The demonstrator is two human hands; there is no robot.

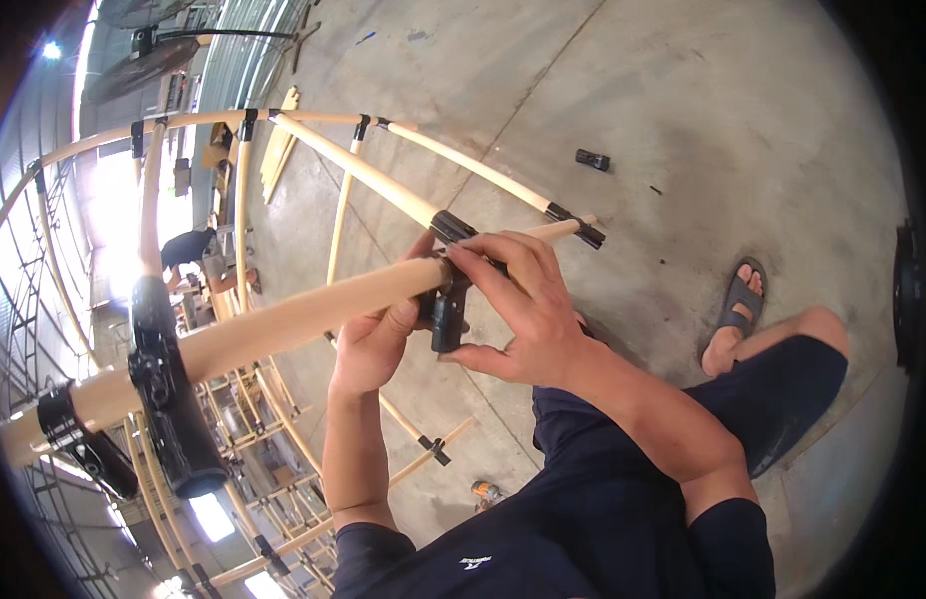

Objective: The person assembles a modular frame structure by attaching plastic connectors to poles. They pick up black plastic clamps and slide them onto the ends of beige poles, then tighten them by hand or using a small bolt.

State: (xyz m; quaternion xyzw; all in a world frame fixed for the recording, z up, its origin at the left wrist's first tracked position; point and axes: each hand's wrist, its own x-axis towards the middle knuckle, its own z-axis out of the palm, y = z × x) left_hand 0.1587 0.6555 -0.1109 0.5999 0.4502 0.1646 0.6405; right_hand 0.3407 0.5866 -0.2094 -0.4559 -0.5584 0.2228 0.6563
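Note:
A long beige pipe (313, 311) runs from the left edge toward the middle, with a black pipe connector (448, 317) at its near end. My right hand (528, 304) pinches this connector, fingers on top and thumb at its lower end. From below, my left hand (375, 344) wraps around the pipe end, its thumb beside the connector and its fingers partly hidden behind. Another beige pipe (358, 170) with a black sleeve (451, 228) meets the frame just beyond my hands. Further along the long pipe sit two larger-looking black connectors (169, 389) (84, 439).
Beige pipes with black joints form a frame spreading left. A loose black connector (593, 160) and an orange power tool (485, 491) lie on the concrete floor (683, 90). Another person (189, 250) bends down at the far left. My sandaled foot (734, 309) is at the right.

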